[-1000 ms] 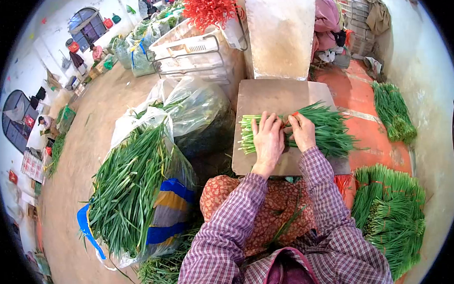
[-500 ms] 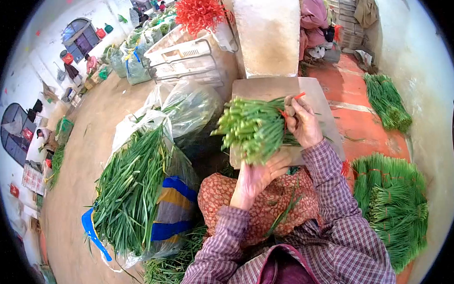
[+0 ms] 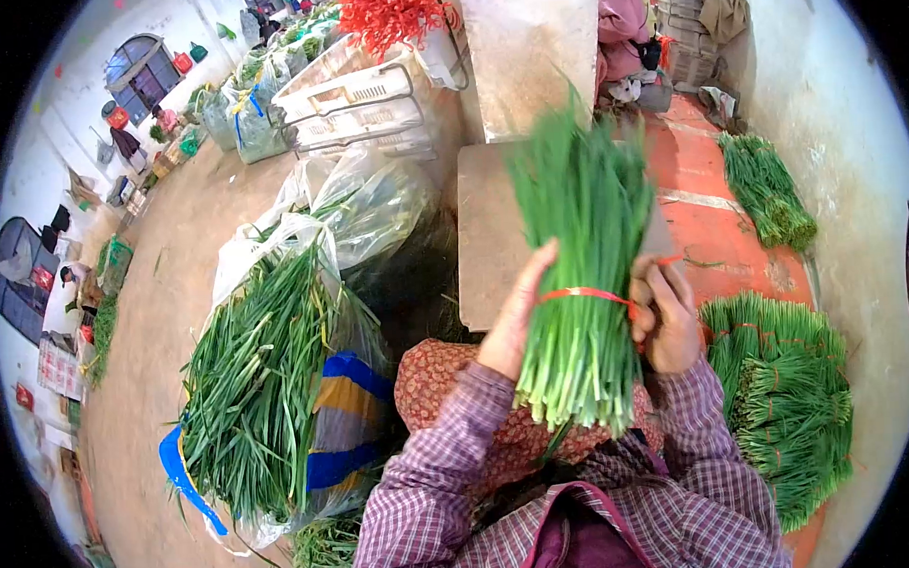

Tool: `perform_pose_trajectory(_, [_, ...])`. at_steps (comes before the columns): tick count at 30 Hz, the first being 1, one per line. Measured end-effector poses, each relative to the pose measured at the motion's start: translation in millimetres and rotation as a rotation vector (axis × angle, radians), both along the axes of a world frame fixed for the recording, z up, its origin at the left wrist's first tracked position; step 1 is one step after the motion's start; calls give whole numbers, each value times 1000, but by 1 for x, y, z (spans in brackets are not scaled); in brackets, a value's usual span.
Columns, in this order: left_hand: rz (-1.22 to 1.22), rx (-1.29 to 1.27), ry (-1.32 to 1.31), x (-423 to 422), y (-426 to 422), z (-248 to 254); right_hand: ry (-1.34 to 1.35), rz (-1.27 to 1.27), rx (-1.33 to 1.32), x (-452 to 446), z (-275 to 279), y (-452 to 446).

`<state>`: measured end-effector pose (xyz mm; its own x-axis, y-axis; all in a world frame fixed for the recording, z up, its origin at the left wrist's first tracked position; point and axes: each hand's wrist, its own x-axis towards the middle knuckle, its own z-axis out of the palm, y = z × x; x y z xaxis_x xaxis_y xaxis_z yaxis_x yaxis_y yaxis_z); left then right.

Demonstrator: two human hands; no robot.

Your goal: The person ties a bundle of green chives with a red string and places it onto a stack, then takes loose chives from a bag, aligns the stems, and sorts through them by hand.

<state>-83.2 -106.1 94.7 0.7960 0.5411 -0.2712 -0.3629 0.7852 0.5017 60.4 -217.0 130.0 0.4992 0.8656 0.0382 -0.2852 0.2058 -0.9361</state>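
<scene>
Ctr of frame: L hand (image 3: 517, 317) cupped agst green bundle (image 3: 581, 352), thumb up; R hand (image 3: 666, 315), fingers bent, grips red tie (image 3: 585, 292).

Bundle of greens (image 3: 578, 230) lifted off board (image 3: 488, 233), swung round.
A second ago it lay flat, stems left, leaves right; half a second ago it was raised, stem ends tipped toward the camera's left. Now leaves point up the view, stems down toward the lap cloth (image 3: 433, 380). Red tie (image 3: 583, 294) now shows across the front. Left hand (image 3: 519, 317) went from on top to underneath to the left side; right hand (image 3: 666, 317) is lower.
</scene>
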Motion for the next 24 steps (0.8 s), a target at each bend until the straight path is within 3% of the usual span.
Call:
perform_pose_trajectory(1, [50,413,-12,1,-7,-46,-18,25,7,4,-10,-12])
perform_pose_trajectory(3, [142,849,40,-14,-45,-83,-16,58,-79,4,-39,-26])
perform_pose_trajectory(5, [156,492,87,-36,-78,-71,34,151,-249,-7,-59,-32])
perform_pose_trajectory(7, [148,-21,66,-69,-77,-51,115,312,-320,-33,-67,-18])
perform_pose_trajectory(9, [307,-11,160,-91,-74,-23,141,468,-235,-58,-77,7])
perform_pose_trajectory(10, [436,-36,388,-97,-67,-11,136,527,-163,-62,-82,24])
perform_pose_trajectory(11, [463,86,213,-114,-42,-62,65,594,-94,-59,-86,40])
perform_pose_trajectory(12, [587,143,262,-114,-33,-50,-11,612,-79,-57,-68,51])
perform_pose_trajectory(15, [582,486,185,-108,18,-30,-96,625,-19,-38,-21,84])
perform_pose_trajectory(19, [552,911,123,-57,64,70,-174,522,203,3,27,125])
perform_pose_trajectory(21, [489,1023,91,-34,79,93,-159,435,305,19,36,130])
perform_pose_trajectory(24, [451,1219,172,-9,101,69,-31,342,383,43,18,135])
